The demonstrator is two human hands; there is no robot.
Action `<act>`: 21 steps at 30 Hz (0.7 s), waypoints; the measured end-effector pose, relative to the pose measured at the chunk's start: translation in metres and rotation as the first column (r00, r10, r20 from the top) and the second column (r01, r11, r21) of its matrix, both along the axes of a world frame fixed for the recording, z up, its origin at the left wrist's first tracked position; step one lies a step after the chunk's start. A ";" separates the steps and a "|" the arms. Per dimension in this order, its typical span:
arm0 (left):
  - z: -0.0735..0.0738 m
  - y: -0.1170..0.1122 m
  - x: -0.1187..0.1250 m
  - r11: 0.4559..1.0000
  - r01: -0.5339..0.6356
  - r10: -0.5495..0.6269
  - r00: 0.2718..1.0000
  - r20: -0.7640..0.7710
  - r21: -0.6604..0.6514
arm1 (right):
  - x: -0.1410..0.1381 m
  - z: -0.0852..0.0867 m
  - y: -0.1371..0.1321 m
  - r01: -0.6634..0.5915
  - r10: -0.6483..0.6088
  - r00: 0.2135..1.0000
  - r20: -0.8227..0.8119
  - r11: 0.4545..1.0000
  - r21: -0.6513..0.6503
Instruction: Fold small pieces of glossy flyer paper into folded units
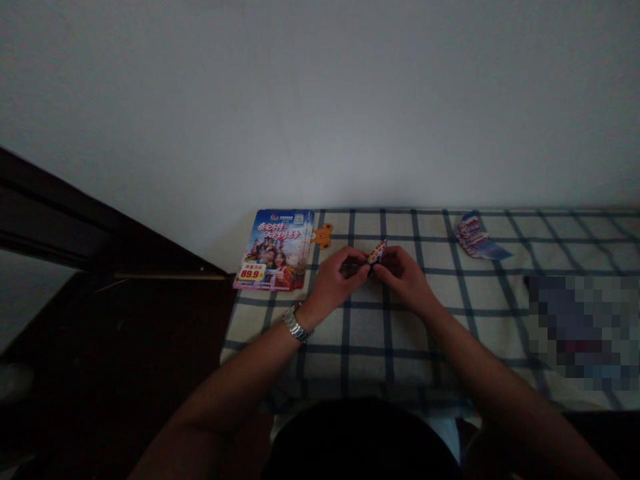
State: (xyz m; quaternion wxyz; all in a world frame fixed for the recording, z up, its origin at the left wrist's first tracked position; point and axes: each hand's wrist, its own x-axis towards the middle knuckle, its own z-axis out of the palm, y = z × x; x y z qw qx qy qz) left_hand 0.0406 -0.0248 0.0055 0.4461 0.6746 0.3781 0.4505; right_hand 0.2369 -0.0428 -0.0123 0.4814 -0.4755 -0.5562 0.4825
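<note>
A small piece of folded printed paper, with red, yellow and white showing, is held between my two hands above the checked cloth. My left hand, with a metal watch at its wrist, pinches the paper's left side. On its right side the fingers of my right hand are closed on the same paper. Its lower part is partly hidden by my fingertips. Off to the right on the cloth lies a folded paper shape in blue and pink print.
A stack of printed flyers rests at the cloth's left end, beside an orange bear-shaped figure. Blue-and-white checked cloth covers the surface, against a pale wall. A blurred-out patch is at the right.
</note>
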 end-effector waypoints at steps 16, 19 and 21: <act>-0.007 0.003 -0.003 0.999 -0.034 0.034 0.999 0.008 -0.004 | 0.001 0.008 0.000 0.014 -0.013 1.000 0.017 0.999 -0.038; -0.007 0.005 -0.002 0.999 0.046 -0.045 0.998 0.035 -0.026 | 0.001 0.007 0.000 0.022 -0.021 0.999 0.044 1.000 -0.022; -0.008 0.007 -0.002 0.995 0.095 -0.092 0.993 0.067 -0.037 | 0.001 0.008 0.000 0.023 -0.022 0.998 0.065 1.000 -0.014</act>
